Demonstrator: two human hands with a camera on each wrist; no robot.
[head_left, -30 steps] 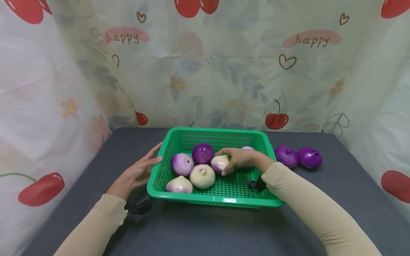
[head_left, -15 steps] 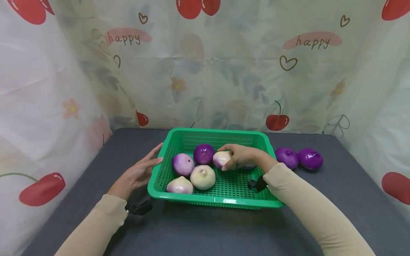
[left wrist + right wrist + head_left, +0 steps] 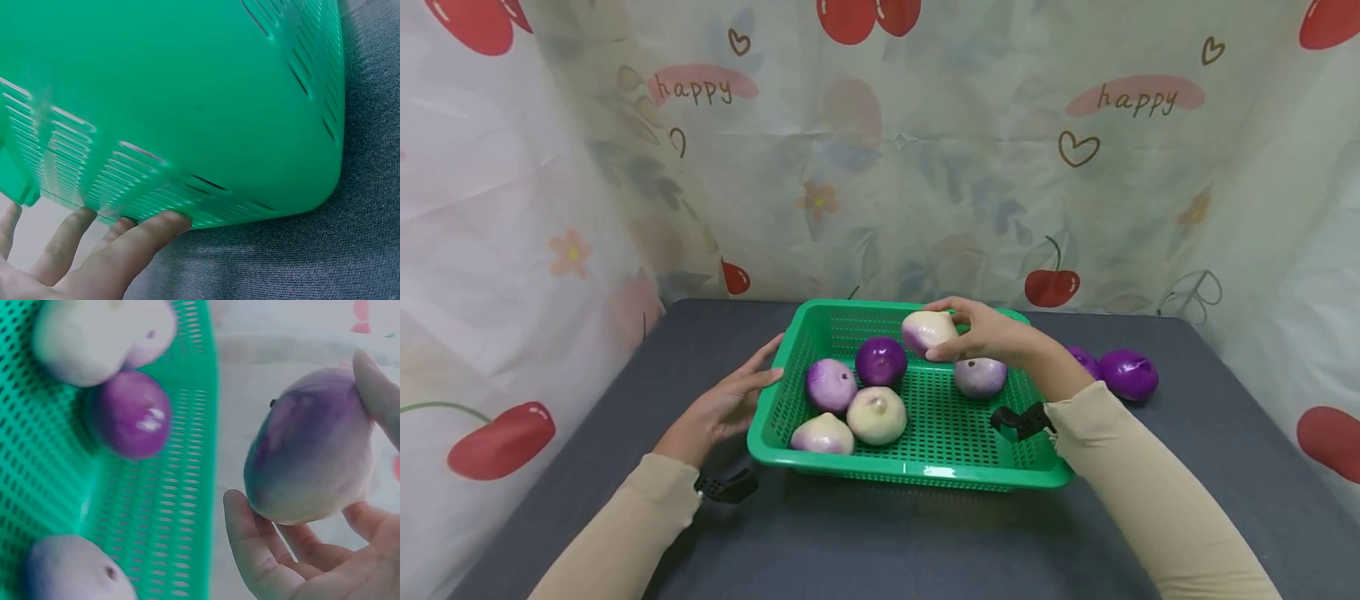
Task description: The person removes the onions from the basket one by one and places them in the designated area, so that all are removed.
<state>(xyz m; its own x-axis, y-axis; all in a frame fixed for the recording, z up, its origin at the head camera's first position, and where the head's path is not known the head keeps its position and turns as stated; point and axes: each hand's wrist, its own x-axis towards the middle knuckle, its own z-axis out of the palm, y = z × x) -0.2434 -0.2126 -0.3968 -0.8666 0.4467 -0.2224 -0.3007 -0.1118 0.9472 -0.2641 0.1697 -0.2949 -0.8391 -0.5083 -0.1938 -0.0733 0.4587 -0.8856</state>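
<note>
My right hand point(image 3: 988, 333) grips a white-and-purple onion point(image 3: 928, 332) between thumb and fingers, raised over the back of the green basket point(image 3: 902, 472); the right wrist view shows that onion point(image 3: 312, 450) held off the basket wall. My left hand point(image 3: 718, 410) touches the basket's left side with fingers extended, and in the left wrist view its fingertips point(image 3: 169, 222) rest on the outer wall. In the basket lie a dark purple onion point(image 3: 881, 362), a light purple one point(image 3: 831, 384), two whitish ones point(image 3: 876, 416) and a pale purple one point(image 3: 981, 378) at the right.
Two dark purple onions point(image 3: 1127, 375) sit on the grey table point(image 3: 880, 542) to the right of the basket, one partly behind my right forearm. A printed curtain point(image 3: 895, 167) hangs behind the table and along both sides.
The right hand has lifted the white-and-purple onion from among the others, up and slightly right and back, uncovering the pale purple onion. The left hand stays on the basket.
</note>
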